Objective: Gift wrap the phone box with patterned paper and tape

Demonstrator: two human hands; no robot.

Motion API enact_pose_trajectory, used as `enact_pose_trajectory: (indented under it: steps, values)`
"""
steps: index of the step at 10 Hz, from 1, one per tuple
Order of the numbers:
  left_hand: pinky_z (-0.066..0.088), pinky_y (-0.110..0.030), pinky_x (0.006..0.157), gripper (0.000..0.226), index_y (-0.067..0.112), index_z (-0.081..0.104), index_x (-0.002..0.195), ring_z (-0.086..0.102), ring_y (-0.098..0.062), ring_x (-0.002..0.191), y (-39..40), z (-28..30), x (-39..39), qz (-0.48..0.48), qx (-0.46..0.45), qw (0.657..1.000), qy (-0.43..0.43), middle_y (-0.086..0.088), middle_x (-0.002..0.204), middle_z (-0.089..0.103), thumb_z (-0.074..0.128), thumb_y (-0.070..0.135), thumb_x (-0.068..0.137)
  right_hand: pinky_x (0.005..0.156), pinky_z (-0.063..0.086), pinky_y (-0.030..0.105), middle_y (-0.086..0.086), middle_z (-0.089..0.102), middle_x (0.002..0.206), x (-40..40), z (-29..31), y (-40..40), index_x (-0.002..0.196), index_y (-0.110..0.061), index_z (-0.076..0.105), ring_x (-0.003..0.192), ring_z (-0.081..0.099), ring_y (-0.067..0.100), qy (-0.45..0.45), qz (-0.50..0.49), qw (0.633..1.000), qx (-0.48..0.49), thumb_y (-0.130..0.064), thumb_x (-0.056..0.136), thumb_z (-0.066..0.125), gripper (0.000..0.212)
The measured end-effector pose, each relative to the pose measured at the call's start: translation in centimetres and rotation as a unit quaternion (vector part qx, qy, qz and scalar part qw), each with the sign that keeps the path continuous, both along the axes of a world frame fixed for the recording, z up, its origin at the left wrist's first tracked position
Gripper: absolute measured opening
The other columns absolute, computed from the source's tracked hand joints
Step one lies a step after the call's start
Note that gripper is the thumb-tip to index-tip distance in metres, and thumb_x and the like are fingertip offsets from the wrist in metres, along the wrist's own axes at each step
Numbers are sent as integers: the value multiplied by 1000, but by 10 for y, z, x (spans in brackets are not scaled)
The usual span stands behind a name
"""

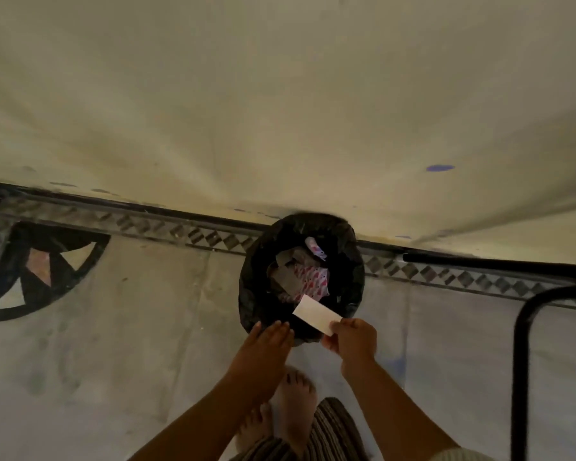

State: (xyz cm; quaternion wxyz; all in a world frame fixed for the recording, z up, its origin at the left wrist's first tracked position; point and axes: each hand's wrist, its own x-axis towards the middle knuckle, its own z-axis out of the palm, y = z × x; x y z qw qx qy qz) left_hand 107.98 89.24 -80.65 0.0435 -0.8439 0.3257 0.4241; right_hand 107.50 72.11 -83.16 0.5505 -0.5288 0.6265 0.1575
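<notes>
I look down at a round bin lined with a black bag (246,294), standing on the floor against a pale wall. Inside it lie scraps of patterned paper (308,280) with red and pink marks, plus grey pieces. My right hand (351,337) pinches a small white rectangular slip of paper (316,315) and holds it over the bin's near edge. My left hand (268,344) is beside it with straight fingers reaching to the bin's rim, holding nothing. The phone box and the tape are not in view.
A black metal tube frame (519,327) stands at the right, its bar running along the wall. A patterned tile border (180,232) runs along the floor's edge. My bare feet (293,397) are just in front of the bin.
</notes>
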Motion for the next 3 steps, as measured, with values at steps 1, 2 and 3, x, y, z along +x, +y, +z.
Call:
enact_pose_trajectory:
  steps: [1,2,3]
  values:
    - [-7,-43,115,71,11,-4,149,-2,-25,145,-2,-38,7,-17,20,1000,15,-10,158,-2,44,25,98,60,58,41,22,64,83,13,-38,-1,70,-6,55,63,62,31,22,64,997,-29,4,82,64,18]
    - [-4,-44,115,72,10,0,149,2,-25,145,-5,-46,13,-13,14,1000,10,-10,158,3,47,23,97,48,52,29,13,58,68,28,-42,4,72,-6,55,54,57,23,-3,94,996,3,1,86,61,16]
    - [-4,-44,116,72,10,1,149,3,-26,145,-6,-22,12,2,8,1000,22,-10,158,3,48,21,96,49,49,31,12,56,67,19,-17,13,74,-6,53,54,52,23,-12,56,998,8,7,87,56,18]
